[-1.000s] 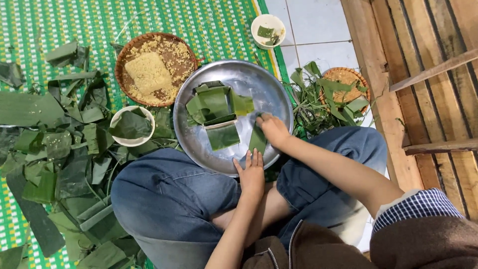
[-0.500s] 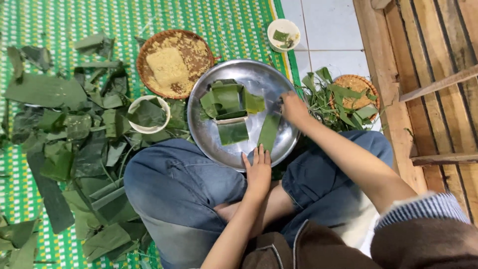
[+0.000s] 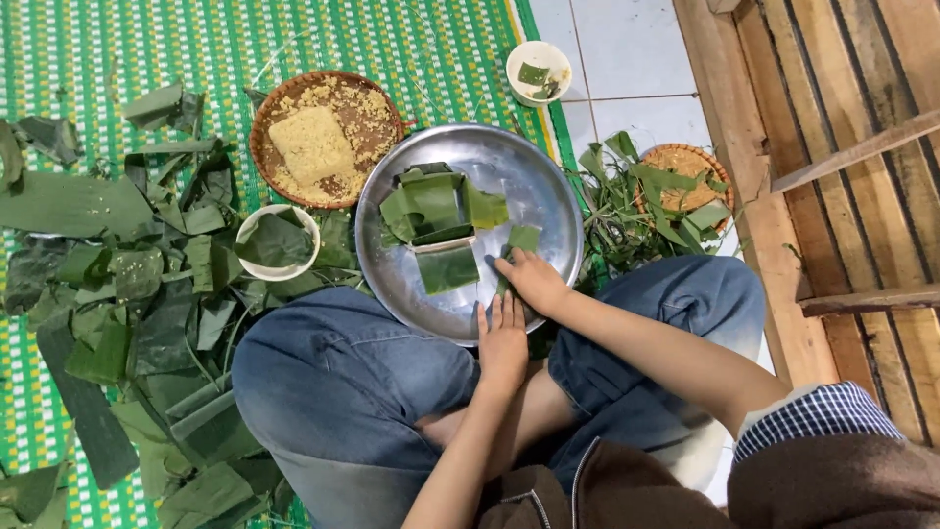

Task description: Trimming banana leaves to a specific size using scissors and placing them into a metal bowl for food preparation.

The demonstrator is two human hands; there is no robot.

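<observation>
On tray [image 3: 548, 186] rim, both hands, right hand [image 3: 534, 279] on leaf [image 3: 521, 240]

Green-and-white woven mat [image 3: 88, 44] covers floor; pale tile [image 3: 636, 49] at right. On mat: round metal tray [image 3: 534, 176], woven basket [image 3: 377, 103] with yellow block, white bowl [image 3: 257, 266] holding leaf, scattered leaf scraps [image 3: 117, 294]. On tile: small white bowl [image 3: 560, 54], second basket [image 3: 685, 162] under leaves.

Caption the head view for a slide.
Seated person's right hand presses a leaf strip in a metal tray; left hand rests on its rim.
</observation>
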